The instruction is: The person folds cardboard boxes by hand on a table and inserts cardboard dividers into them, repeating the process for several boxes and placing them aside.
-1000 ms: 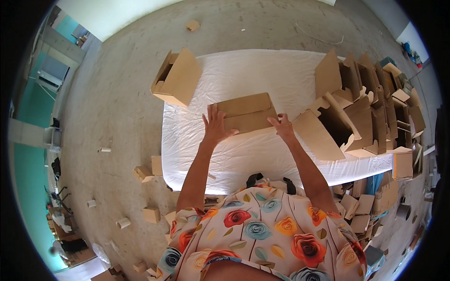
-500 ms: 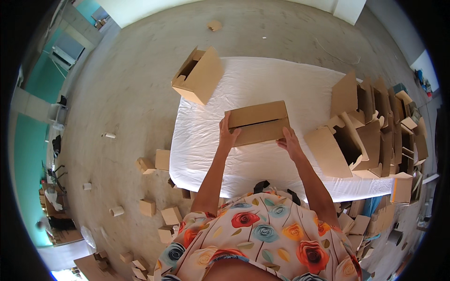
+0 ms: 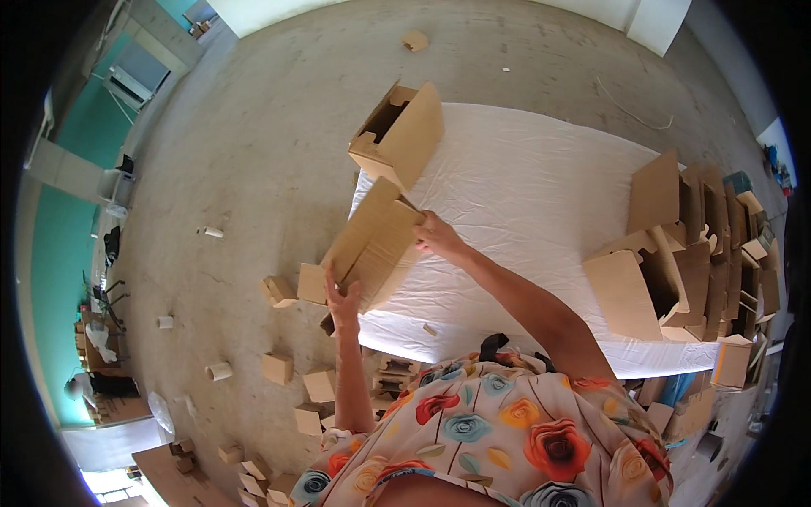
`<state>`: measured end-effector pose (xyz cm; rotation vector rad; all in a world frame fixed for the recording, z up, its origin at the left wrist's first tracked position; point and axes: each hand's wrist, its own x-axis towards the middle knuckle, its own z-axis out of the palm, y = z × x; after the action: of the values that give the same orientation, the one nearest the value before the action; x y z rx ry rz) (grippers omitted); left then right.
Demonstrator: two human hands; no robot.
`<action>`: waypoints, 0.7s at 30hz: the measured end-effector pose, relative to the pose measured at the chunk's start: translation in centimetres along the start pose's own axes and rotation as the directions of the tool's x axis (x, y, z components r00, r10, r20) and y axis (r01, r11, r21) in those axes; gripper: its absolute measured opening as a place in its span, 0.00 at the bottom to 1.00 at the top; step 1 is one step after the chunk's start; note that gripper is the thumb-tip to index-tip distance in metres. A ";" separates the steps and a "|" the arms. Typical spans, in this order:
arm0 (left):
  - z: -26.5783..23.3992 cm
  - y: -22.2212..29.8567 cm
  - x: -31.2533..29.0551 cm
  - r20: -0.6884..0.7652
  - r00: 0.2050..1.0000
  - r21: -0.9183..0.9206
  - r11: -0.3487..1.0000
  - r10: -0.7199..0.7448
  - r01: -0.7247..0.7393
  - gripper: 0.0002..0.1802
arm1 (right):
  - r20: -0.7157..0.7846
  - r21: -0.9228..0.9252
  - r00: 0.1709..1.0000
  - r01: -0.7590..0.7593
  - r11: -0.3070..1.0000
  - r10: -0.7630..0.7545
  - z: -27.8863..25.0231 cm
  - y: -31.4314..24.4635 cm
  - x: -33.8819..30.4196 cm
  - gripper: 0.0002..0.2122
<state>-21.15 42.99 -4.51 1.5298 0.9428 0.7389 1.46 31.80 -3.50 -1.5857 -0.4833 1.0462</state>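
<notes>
You have a brown box [image 3: 361,241] in your two hands, and it slants across the left edge of the white table [image 3: 524,186]. Its flaps come together at a line down the middle, so you cannot see what is in it. Your left hand [image 3: 344,306] has the near end, with the fingers a bit apart and bent round the corner. Your right hand [image 3: 435,234] has the far end, with its fingers curled in close on the edge. Just past your box, a big box [image 3: 414,131] stands on the far left corner of the table. Its top is open, but it is dark in there, so you cannot tell if it holds a thing. On the right side of the table, an open box [image 3: 625,287] leans with its dark mouth to the right. You cannot tell what is in that one either. Next to it, more open boxes [image 3: 655,194] stand packed in a row. On the floor to the left of the table, you can see little boxes [image 3: 277,368] lying about, and a few white tubes [image 3: 218,372] lie farther out.
</notes>
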 end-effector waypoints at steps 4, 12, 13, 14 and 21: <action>-1.3 1.1 2.5 -0.087 0.995 0.056 0.997 -0.053 0.058 0.36 | 0.037 -0.224 0.996 0.092 0.970 -0.085 2.2 -1.3 4.8 0.27; 1.6 -4.6 6.7 -0.089 0.991 0.549 0.835 0.101 -0.036 0.44 | 0.082 -0.417 0.977 0.214 0.884 -0.197 -1.7 -1.1 -0.8 0.25; 1.8 -3.7 6.6 -0.088 0.991 0.549 0.835 0.096 -0.032 0.44 | 0.070 -0.425 0.970 0.240 0.873 -0.233 -3.1 -0.5 -2.7 0.24; 2.0 -3.0 6.5 -0.088 0.992 0.550 0.835 0.092 -0.029 0.44 | 0.039 -0.443 0.951 0.291 0.848 -0.306 -4.4 0.1 -4.8 0.22; 2.9 1.7 3.0 -0.140 0.960 0.509 0.849 0.243 -0.141 0.45 | -0.597 -0.657 0.509 0.133 0.742 -0.620 -17.6 3.8 -21.8 0.19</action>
<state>-16.90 44.11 -3.43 2.0548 1.2054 0.8473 3.69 3.92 0.76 -2.1016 -0.4914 -0.2812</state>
